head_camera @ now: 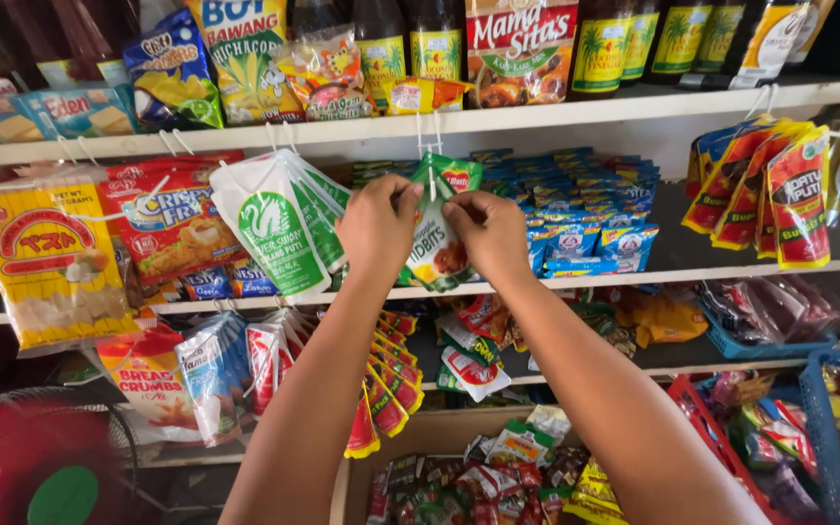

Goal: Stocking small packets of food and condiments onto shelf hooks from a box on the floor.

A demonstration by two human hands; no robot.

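Both my arms reach up to a shop shelf. My left hand [377, 228] and my right hand [490, 231] pinch the top of a green and white food pouch [437, 255] between them. The pouch hangs on a white wire hook [429, 131] fixed under the upper shelf edge [576, 115]. White pouches with a green swan mark [279, 228] hang just left of my left hand. A stack of small blue packets [576, 209] lies on the shelf right of my right hand.
Bottles and snack bags line the top shelf. Red and yellow sachets [765, 190] hang at right. A yellow bag [46, 262] and a red bag [162, 228] hang at left. Lower down are hanging red sachets [386, 384], blue baskets [828, 408] and a red fan [41, 462].
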